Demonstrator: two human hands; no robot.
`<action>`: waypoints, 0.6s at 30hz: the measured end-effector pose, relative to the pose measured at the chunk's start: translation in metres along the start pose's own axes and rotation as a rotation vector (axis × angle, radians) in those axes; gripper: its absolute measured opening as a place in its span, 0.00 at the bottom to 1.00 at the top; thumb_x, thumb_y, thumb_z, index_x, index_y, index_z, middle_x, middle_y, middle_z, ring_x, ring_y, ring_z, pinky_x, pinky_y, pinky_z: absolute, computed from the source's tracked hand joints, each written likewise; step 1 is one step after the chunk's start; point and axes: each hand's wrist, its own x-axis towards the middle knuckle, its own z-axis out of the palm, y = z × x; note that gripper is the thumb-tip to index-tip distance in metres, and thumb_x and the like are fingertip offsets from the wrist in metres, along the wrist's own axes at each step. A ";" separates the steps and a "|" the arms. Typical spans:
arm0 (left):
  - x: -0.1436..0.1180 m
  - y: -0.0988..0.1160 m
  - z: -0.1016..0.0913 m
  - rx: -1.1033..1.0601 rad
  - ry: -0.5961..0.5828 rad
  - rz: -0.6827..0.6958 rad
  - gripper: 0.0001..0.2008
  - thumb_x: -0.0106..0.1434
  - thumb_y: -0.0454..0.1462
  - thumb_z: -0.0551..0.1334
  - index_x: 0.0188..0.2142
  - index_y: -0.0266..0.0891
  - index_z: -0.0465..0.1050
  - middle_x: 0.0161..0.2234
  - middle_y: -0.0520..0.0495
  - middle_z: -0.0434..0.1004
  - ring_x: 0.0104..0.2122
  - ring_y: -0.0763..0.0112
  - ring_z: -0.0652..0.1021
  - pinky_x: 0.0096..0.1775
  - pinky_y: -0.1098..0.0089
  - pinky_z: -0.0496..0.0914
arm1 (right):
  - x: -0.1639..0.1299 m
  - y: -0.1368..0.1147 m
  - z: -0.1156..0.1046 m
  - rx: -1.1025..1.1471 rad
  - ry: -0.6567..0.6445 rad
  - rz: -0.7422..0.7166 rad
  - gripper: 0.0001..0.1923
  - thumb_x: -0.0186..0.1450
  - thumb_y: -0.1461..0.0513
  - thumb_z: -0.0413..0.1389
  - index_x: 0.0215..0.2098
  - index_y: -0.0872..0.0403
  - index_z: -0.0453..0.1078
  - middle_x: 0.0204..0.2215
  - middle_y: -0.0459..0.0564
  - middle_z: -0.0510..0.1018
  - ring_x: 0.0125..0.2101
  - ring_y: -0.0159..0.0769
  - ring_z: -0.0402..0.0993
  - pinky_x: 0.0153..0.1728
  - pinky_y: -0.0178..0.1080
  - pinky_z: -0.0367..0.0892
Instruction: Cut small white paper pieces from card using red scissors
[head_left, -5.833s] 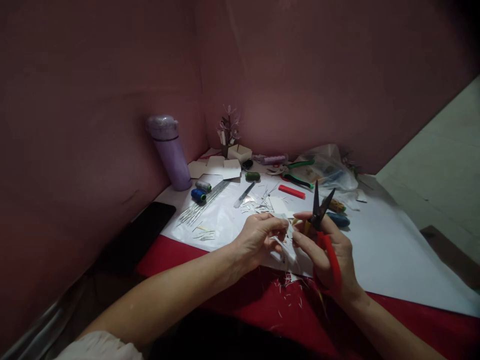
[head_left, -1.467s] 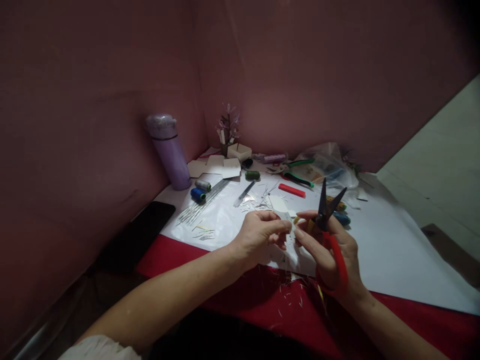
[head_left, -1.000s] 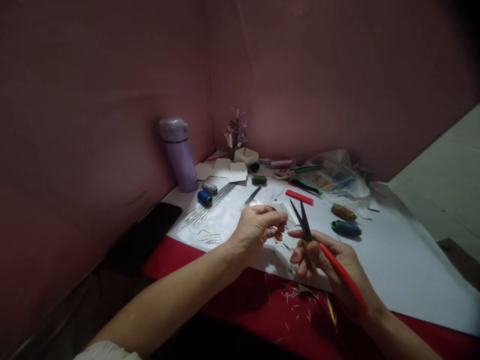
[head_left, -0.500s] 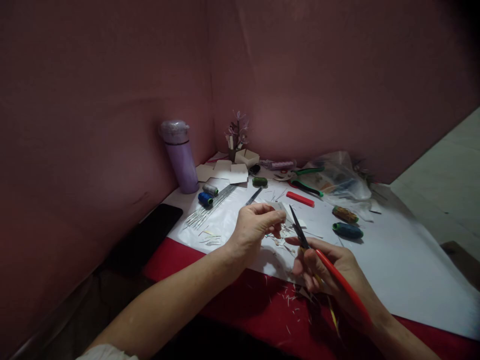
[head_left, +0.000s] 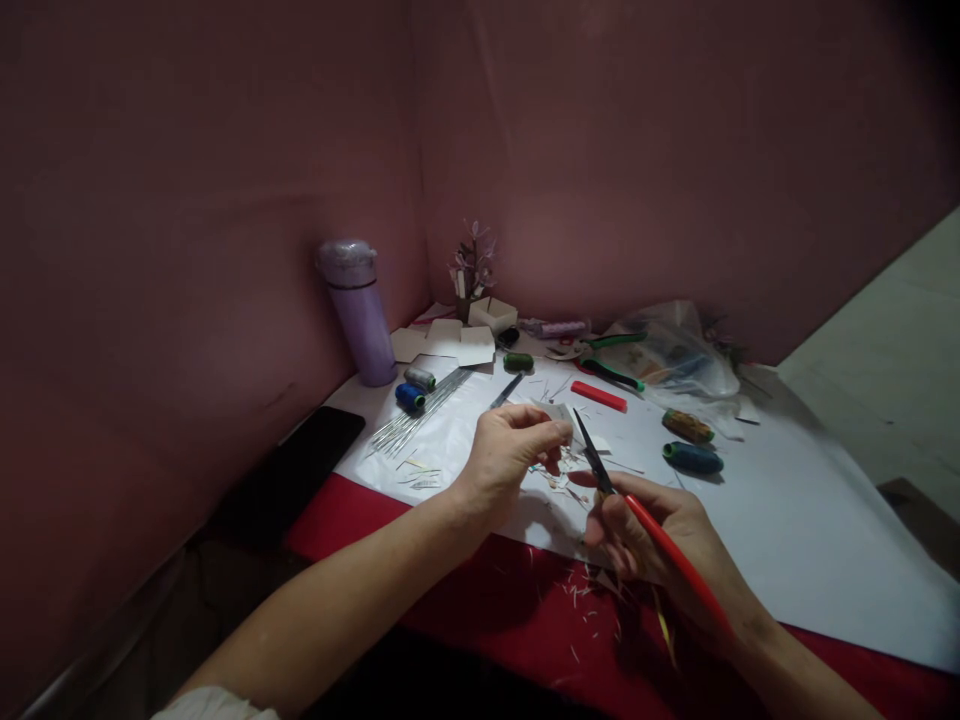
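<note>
Nearest, on the red cloth, scattered pale clippings. Just above, right hand clenched around red-handled scissors, dark blades closed and aimed up-left. Just beside the blade tips, left hand pinching a small pale paper piece between thumb and fingertips, raised above the white sheet covering the desk. Farther right, a blue thread spool and a brownish spool. Beyond, a red bar, green-handled pliers, a bundle of thin wires. At the wall, a purple bottle standing upright.
</note>
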 end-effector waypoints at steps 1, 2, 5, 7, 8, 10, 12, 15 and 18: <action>0.000 -0.001 0.000 0.004 -0.001 0.003 0.09 0.50 0.35 0.66 0.18 0.35 0.68 0.15 0.54 0.65 0.16 0.79 0.65 0.22 0.72 0.59 | 0.000 0.000 0.000 0.004 0.005 0.006 0.20 0.56 0.49 0.58 0.40 0.54 0.71 0.20 0.44 0.72 0.15 0.24 0.57 0.15 0.30 0.53; 0.000 -0.001 -0.001 0.005 -0.002 0.006 0.09 0.50 0.35 0.66 0.19 0.35 0.68 0.15 0.54 0.65 0.16 0.79 0.66 0.23 0.72 0.59 | 0.000 0.000 0.000 0.005 0.009 0.011 0.22 0.56 0.48 0.58 0.42 0.54 0.70 0.20 0.44 0.72 0.15 0.25 0.57 0.15 0.31 0.53; 0.000 -0.002 -0.002 -0.005 -0.002 0.009 0.09 0.50 0.36 0.66 0.19 0.35 0.69 0.16 0.54 0.65 0.17 0.78 0.66 0.22 0.72 0.59 | 0.000 -0.001 0.001 -0.006 0.017 0.018 0.25 0.55 0.48 0.59 0.45 0.56 0.70 0.20 0.45 0.72 0.14 0.25 0.56 0.15 0.31 0.52; 0.000 -0.002 -0.002 -0.008 0.001 0.006 0.09 0.49 0.36 0.66 0.19 0.35 0.68 0.16 0.53 0.65 0.17 0.78 0.66 0.23 0.72 0.59 | 0.000 -0.001 0.001 -0.011 0.018 0.019 0.26 0.55 0.48 0.59 0.45 0.56 0.70 0.20 0.46 0.72 0.15 0.25 0.56 0.15 0.32 0.52; 0.000 -0.002 -0.002 -0.005 0.000 0.005 0.09 0.50 0.36 0.66 0.19 0.35 0.68 0.16 0.53 0.65 0.17 0.78 0.66 0.23 0.72 0.59 | 0.000 -0.002 0.001 -0.012 0.018 0.020 0.26 0.55 0.48 0.59 0.45 0.56 0.70 0.20 0.46 0.72 0.15 0.25 0.56 0.15 0.32 0.53; 0.000 -0.002 -0.001 0.006 -0.002 0.004 0.09 0.50 0.36 0.66 0.19 0.35 0.68 0.16 0.53 0.65 0.17 0.78 0.65 0.23 0.72 0.59 | 0.000 -0.002 0.001 -0.010 0.020 0.019 0.26 0.55 0.48 0.59 0.45 0.56 0.71 0.20 0.46 0.72 0.15 0.25 0.56 0.15 0.32 0.53; 0.000 -0.002 -0.001 0.011 -0.003 0.002 0.09 0.50 0.35 0.65 0.19 0.35 0.68 0.16 0.53 0.65 0.17 0.78 0.65 0.23 0.71 0.59 | 0.000 -0.003 0.001 -0.005 0.021 0.020 0.24 0.55 0.48 0.59 0.43 0.55 0.71 0.19 0.45 0.71 0.15 0.26 0.56 0.15 0.32 0.53; 0.000 -0.002 -0.001 0.002 0.003 -0.002 0.09 0.50 0.35 0.65 0.19 0.35 0.68 0.16 0.54 0.64 0.17 0.78 0.65 0.23 0.71 0.60 | 0.000 -0.003 0.002 -0.004 0.021 0.027 0.24 0.54 0.47 0.59 0.42 0.54 0.72 0.19 0.45 0.71 0.15 0.26 0.56 0.15 0.32 0.52; -0.001 -0.002 0.000 -0.006 0.013 0.000 0.09 0.50 0.35 0.66 0.18 0.35 0.68 0.16 0.54 0.64 0.17 0.78 0.65 0.23 0.72 0.59 | 0.000 -0.003 0.003 -0.001 0.023 0.031 0.25 0.54 0.47 0.59 0.43 0.55 0.71 0.19 0.45 0.71 0.14 0.25 0.55 0.15 0.32 0.52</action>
